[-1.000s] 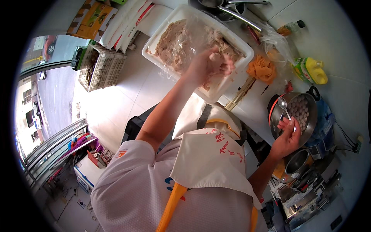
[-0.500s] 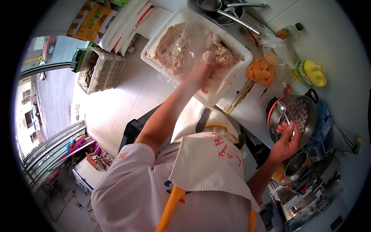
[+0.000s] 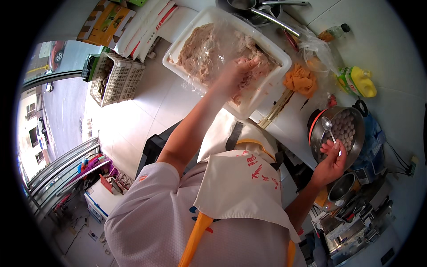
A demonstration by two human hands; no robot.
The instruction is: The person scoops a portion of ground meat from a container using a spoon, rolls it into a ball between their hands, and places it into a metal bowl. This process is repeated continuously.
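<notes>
A white plastic tub [image 3: 180,48] holds pale minced meat paste [image 3: 200,49], partly covered by clear film [image 3: 218,58]. My left hand [image 3: 238,73] is closed in the paste at the tub's right-hand part, with pink paste about its fingers. On the right, my right hand [image 3: 332,158] grips a metal spoon [image 3: 328,125] by the handle, bowl upward, over a steel pot [image 3: 318,138] with several pale round balls [image 3: 344,124] in it.
An orange cloth [image 3: 300,81], yellow jug [image 3: 364,80], bottle [image 3: 333,33] and plastic bag [image 3: 318,49] lie right of the tub. Pans [image 3: 267,15] stand behind. A plastic crate [image 3: 120,80] is at left, a steel bowl [image 3: 342,187] below the pot.
The round lump seen atop my left fist earlier is no longer visible, its thumb now lying over it. My right hand and spoon have barely moved.
</notes>
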